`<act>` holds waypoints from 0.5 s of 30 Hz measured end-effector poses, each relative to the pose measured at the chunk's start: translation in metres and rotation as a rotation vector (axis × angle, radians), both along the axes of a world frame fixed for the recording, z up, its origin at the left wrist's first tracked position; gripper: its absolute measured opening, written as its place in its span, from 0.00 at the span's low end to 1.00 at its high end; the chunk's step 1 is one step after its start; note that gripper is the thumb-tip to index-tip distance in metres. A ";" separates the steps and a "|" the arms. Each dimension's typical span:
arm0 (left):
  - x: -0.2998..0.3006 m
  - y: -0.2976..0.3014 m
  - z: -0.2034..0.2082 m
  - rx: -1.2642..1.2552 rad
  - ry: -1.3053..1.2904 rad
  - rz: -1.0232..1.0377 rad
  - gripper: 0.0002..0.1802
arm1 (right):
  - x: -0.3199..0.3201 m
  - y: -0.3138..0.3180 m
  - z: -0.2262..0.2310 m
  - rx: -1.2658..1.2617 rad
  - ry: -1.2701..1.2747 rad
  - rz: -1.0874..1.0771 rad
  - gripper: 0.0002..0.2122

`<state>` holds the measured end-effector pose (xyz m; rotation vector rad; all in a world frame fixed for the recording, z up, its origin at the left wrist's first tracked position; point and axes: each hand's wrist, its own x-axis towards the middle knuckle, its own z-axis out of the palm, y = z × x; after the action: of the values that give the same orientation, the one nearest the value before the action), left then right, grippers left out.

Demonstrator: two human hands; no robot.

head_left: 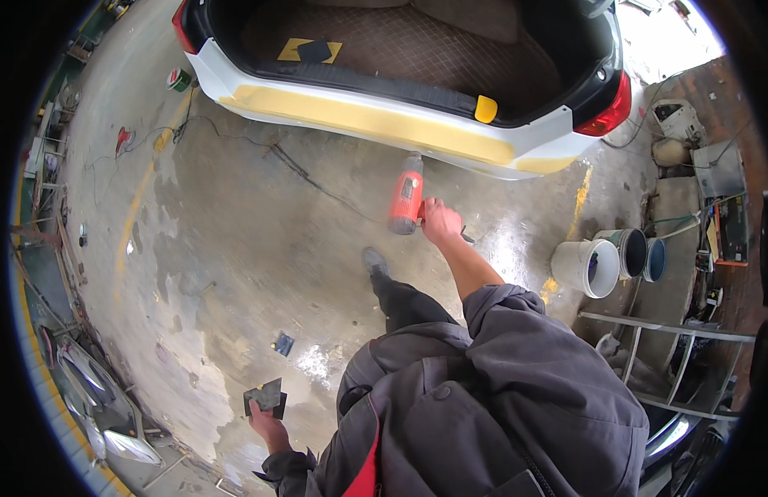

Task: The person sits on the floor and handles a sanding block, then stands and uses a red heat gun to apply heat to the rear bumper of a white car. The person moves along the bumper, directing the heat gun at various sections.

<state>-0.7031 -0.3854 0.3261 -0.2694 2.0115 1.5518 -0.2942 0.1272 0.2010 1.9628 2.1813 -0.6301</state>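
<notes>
Yellow filler (pixel 375 124) already coats the white bumper (pixel 216 73) ahead of both hands, seemingly spread but unpainted, while the right hand (pixel 441 222) curls around a red heat gun (pixel 407 197) aimed there and the left hand (pixel 269 427) grips flat spreaders (pixel 265 398).

Upper-right blowout, glare on floor (pixel 313 363); fisheye-bent edges

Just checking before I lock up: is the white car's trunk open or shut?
Open: the white car's trunk shows its brown, diamond-quilted floor lining beyond the yellow-coated white bumper.
</notes>
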 end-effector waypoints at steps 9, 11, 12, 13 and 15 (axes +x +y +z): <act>0.090 -0.093 0.010 -0.018 -0.043 -0.009 0.26 | 0.077 -0.045 0.014 0.036 0.040 -0.063 0.18; 0.103 -0.095 0.019 -0.016 -0.030 -0.012 0.26 | 0.094 -0.048 0.019 0.045 0.040 -0.074 0.18; 0.108 -0.095 0.024 -0.025 -0.022 -0.008 0.26 | 0.102 -0.052 0.021 0.036 0.031 -0.082 0.18; 0.113 -0.094 0.027 -0.034 -0.014 -0.004 0.26 | 0.109 -0.053 0.024 0.027 0.022 -0.089 0.17; 0.109 -0.112 0.024 -0.051 -0.016 -0.096 0.26 | 0.120 -0.055 0.025 0.014 0.030 -0.107 0.17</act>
<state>-0.5940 -0.4970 0.3497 -0.2018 2.0235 1.4361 -0.1742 0.0718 0.2261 2.1018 2.1141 -0.6650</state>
